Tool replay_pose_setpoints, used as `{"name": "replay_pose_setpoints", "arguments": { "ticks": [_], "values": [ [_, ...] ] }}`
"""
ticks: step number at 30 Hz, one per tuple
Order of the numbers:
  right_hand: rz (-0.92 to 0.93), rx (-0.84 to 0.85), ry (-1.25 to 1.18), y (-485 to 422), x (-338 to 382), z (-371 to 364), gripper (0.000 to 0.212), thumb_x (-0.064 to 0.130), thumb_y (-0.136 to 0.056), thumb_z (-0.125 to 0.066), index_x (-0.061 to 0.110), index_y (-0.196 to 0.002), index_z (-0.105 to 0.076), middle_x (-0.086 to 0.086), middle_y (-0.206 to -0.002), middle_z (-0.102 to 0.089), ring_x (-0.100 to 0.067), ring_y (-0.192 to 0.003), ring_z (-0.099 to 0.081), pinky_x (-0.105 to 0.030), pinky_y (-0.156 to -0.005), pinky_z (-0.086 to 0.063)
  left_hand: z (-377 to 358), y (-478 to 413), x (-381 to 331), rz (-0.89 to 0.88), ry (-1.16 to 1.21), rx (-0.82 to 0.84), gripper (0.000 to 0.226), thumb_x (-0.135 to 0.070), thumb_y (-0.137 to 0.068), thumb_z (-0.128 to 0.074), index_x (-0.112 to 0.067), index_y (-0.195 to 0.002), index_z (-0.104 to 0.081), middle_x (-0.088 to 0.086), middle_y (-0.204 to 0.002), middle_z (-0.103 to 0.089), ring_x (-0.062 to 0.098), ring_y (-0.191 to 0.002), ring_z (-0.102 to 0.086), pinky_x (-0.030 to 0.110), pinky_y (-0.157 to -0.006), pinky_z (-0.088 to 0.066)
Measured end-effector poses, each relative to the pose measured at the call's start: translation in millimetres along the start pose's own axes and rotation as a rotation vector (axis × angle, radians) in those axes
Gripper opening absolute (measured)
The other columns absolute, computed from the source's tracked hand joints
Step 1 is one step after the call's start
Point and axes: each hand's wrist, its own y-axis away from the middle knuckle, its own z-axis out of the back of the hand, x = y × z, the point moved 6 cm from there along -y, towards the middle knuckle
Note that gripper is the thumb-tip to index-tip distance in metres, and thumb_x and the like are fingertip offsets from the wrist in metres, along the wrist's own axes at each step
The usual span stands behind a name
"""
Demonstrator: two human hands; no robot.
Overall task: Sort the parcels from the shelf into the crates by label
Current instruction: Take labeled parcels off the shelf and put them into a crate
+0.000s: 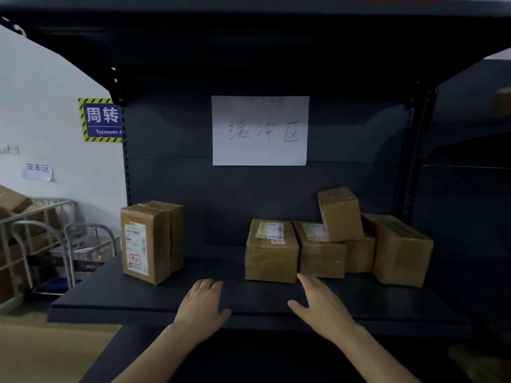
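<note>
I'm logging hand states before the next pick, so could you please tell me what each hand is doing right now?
Left hand: open, holding nothing.
Right hand: open, holding nothing, extended toward the labelled brown cardboard parcel.

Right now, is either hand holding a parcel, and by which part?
Nothing is held. The left hand and right hand are both open over the shelf.

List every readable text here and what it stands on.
"缓冲区": handwritten on the white sheet on the shelf back.
"周转" and "Turnover A", cut off: blue sign on the wall.
"笼车区": small paper note on the wall.
The parcel labels: too blurred to read.
</note>
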Motion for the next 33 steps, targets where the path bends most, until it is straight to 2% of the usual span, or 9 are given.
{"name": "replay_pose_setpoints", "arguments": {
  "ticks": [5,14,17,20,23,25,28,33],
  "values": [
    [-0.061,-0.06,-0.025,-30,-21,14,0.063,0.041,-0.095,-0.045,0.017,-0.147,-0.019,-0.002,-0.148,-0.034,-0.016,-0.133,-0.036,-0.026,-0.104,-0.035,-7,-45,-8,-0.026,0.029,-0.012,0.067,-0.039,-0.092,-0.049,-0.014,-0.147,-0.02,0.003,-0.152,-0.026,0.019,-0.142,-0.019,0.028,-0.116,-0.022],
    [-0.148,-0.109,0.036,-92,-43,15,0.06,0.042,-0.092,-0.049,0.017,-0.143,-0.029,-0.003,-0.141,-0.043,-0.017,-0.127,-0.044,-0.029,-0.1,-0.041,-8,-131,-7,-0.086,-0.005,0.009,0.076,-0.043,-0.085,-0.057,-0.013,-0.146,-0.022,0.005,-0.149,-0.031,0.022,-0.14,-0.023,0.03,-0.116,-0.022],
    [-0.179,-0.1,0.019,-108,-46,11,0.055,0.042,-0.091,-0.051,0.017,-0.138,-0.036,-0.002,-0.128,-0.053,-0.016,-0.113,-0.054,-0.027,-0.087,-0.047,-21,-149,-8,-0.082,0.139,0.088,0.078,-0.041,-0.08,-0.064,-0.015,-0.143,-0.027,0.003,-0.145,-0.037,0.021,-0.137,-0.027,0.031,-0.112,-0.028],
    [-0.194,-0.122,-0.028,-120,-45,7,0.041,0.041,-0.088,-0.055,0.015,-0.12,-0.051,0.001,-0.103,-0.06,-0.014,-0.094,-0.059,-0.028,-0.078,-0.051,-32,-160,-11,-0.095,0.312,0.145,0.071,-0.039,-0.074,-0.07,-0.023,-0.135,-0.037,-0.003,-0.132,-0.048,0.017,-0.128,-0.039,0.03,-0.105,-0.037],
    [-0.2,-0.151,-0.044,-125,-42,5,0.037,0.041,-0.087,-0.058,0.014,-0.112,-0.051,0.003,-0.093,-0.057,-0.013,-0.084,-0.056,-0.022,-0.063,-0.044,-37,-163,-14,-0.095,0.397,0.155,0.067,-0.031,-0.073,-0.073,-0.023,-0.13,-0.04,-0.005,-0.125,-0.052,0.013,-0.118,-0.046,0.028,-0.1,-0.042],
    [-0.194,-0.178,-0.019,-125,-39,5,0.038,0.04,-0.088,-0.057,0.014,-0.115,-0.049,0.001,-0.099,-0.06,-0.014,-0.087,-0.058,-0.02,-0.063,-0.039,-36,-161,-13,-0.102,0.387,0.13,0.066,-0.032,-0.073,-0.073,-0.023,-0.13,-0.04,-0.004,-0.124,-0.053,0.012,-0.116,-0.047,0.03,-0.099,-0.044],
    [-0.171,-0.232,-0.019,-119,-34,5,0.041,0.038,-0.089,-0.056,0.015,-0.121,-0.045,-0.001,-0.107,-0.061,-0.014,-0.094,-0.06,-0.018,-0.067,-0.042,-29,-154,-11,-0.121,0.331,0.055,0.068,-0.034,-0.077,-0.069,-0.024,-0.134,-0.034,-0.002,-0.127,-0.052,0.011,-0.12,-0.044,0.027,-0.1,-0.042],
    [-0.119,-0.306,-0.202,-101,-29,-6,0.046,0.032,-0.084,-0.066,0.018,-0.12,-0.041,0.002,-0.111,-0.06,-0.009,-0.094,-0.057,-0.016,-0.076,-0.045,-9,-126,-10,-0.17,0.268,-0.188,0.081,-0.03,-0.088,-0.06,-0.02,-0.148,-0.008,-0.002,-0.15,-0.03,0.01,-0.134,-0.037,0.02,-0.105,-0.035]
  ]
}}
